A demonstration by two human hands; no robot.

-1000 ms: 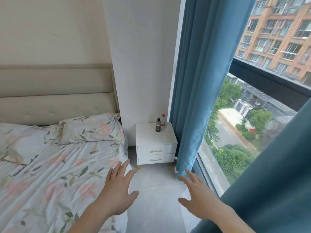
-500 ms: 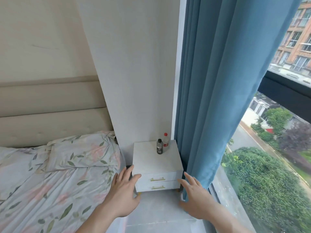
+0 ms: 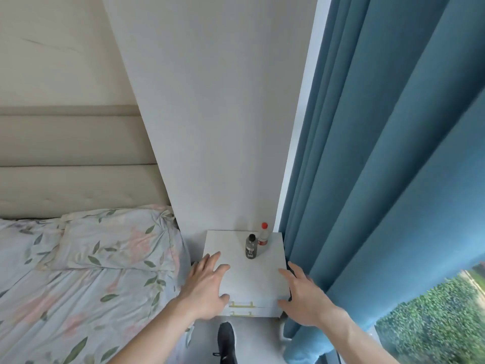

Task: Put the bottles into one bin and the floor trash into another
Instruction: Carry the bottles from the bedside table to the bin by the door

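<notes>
At the bottom centre of the frame a black shoe (image 3: 227, 342) is seen on the floor, and just above it the left hand (image 3: 207, 287) and right hand (image 3: 304, 298) are held out with fingers spread, holding nothing, over the near part of a white nightstand (image 3: 252, 274). Further back, on the nightstand's top toward its right rear, a dark bottle (image 3: 251, 246) is stood upright, with a clear red-capped bottle (image 3: 263, 234) just behind it. A floral bed (image 3: 78, 285) is seen at lower left and a blue curtain (image 3: 380, 153) at right.

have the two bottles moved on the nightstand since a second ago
No. The dark bottle and red-capped bottle sit at the nightstand's same back corner; only the camera approached.
</notes>
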